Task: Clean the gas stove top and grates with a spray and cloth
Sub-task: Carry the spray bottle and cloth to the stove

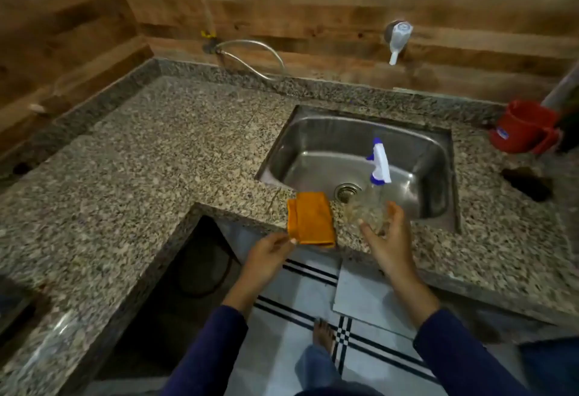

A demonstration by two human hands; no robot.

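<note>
- On the granite countertop [156, 151], front edge, left of the sink: the orange cloth [311, 218] lies folded and flat, its near end slightly overhanging the edge.
- Left hand [269, 258]: positioned at the near left corner of the cloth. Thumb and fingertips [292, 241] are drawn together at the cloth's corner; contact appears to be made, but whether the cloth is actually pinched cannot be told.
- Spray bottle [372, 204]: clear body with white and blue trigger head, standing upright on the counter strip between the cloth and the sink basin, just beside the cloth's right edge.
- Right hand [387, 240]: fingers spread and curved, open around the near side of the bottle body. The thumb tip lies against the lower left of the bottle, the other fingers at its right side. A closed grip is not established.
- Steel sink [438, 151]: recessed behind the bottle.
- Red mug [523, 132]: on the counter at far right, well apart from both hands.
</note>
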